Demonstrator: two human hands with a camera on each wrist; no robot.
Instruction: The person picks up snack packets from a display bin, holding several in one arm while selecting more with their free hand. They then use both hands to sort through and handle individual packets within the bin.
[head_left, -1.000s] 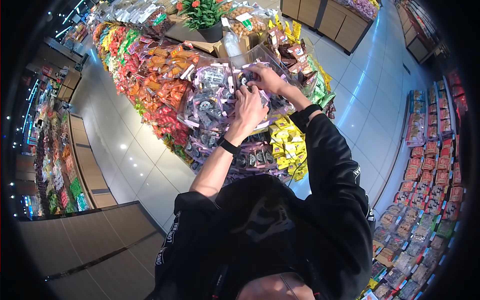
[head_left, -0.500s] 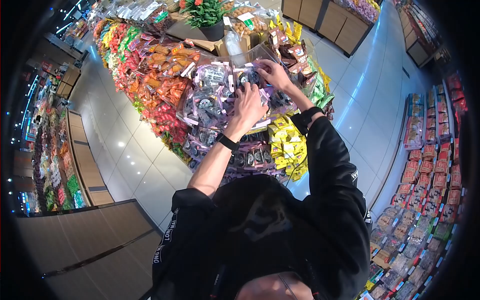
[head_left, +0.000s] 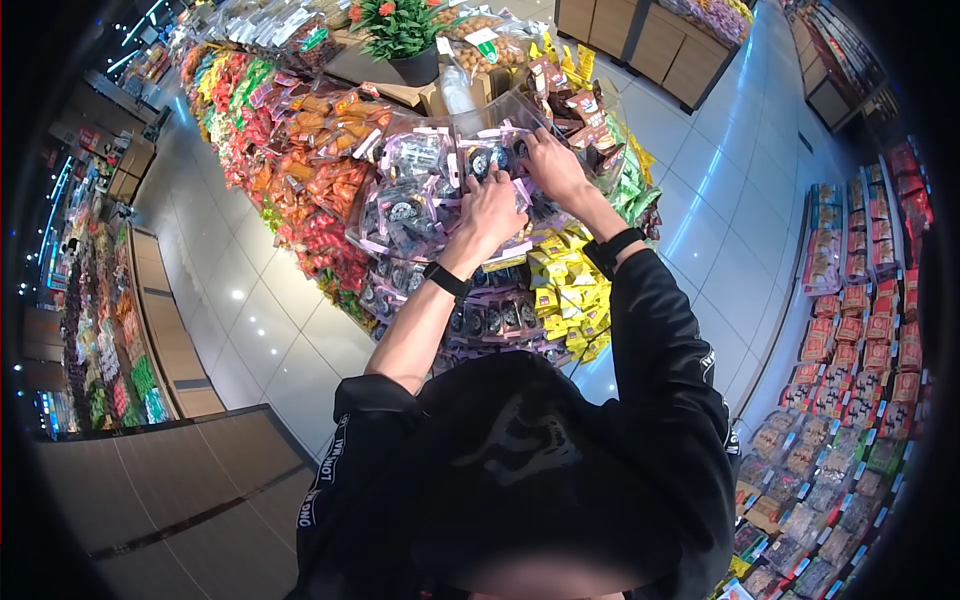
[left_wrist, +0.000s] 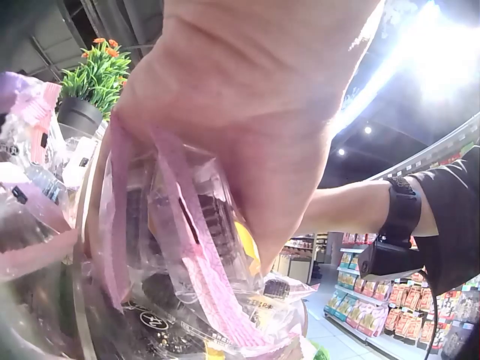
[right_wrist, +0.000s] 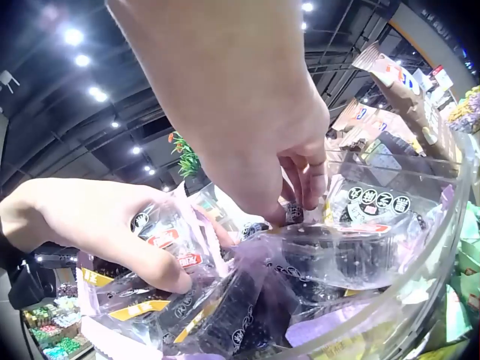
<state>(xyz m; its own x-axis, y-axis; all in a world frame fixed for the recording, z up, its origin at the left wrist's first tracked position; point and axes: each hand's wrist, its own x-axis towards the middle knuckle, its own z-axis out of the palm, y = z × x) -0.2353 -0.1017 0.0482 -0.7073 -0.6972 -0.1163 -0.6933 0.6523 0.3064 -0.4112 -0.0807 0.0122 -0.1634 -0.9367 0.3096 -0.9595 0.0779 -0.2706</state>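
Clear snack packets with black contents and pink sealed edges fill a clear plastic bin (right_wrist: 442, 259). My left hand (head_left: 490, 215) is down among them at the middle of the bin. In the right wrist view, its thumb and fingers hold one upright packet (right_wrist: 166, 232) between them. To its right, my right hand (head_left: 557, 172) reaches in from above with its fingers bent. Fingertips and thumb pinch the edge of a dark packet (right_wrist: 294, 213) beside a packet with white round lettering (right_wrist: 375, 206). The left hand's fingertips are hidden behind the packet in the left wrist view.
Orange-wrapped snacks (head_left: 320, 180) lie left of the bin, yellow packets (head_left: 572, 285) in front to the right. A potted plant (head_left: 400, 40) with orange flowers stands behind. A wooden cabinet (head_left: 200, 480) is at the lower left, and stocked shelves (head_left: 850, 380) run along the right.
The right hand has moved a little rightward, away from the left hand, and its fingers have gone down to the packets at the bin's right side. The left hand stays at the middle packets.
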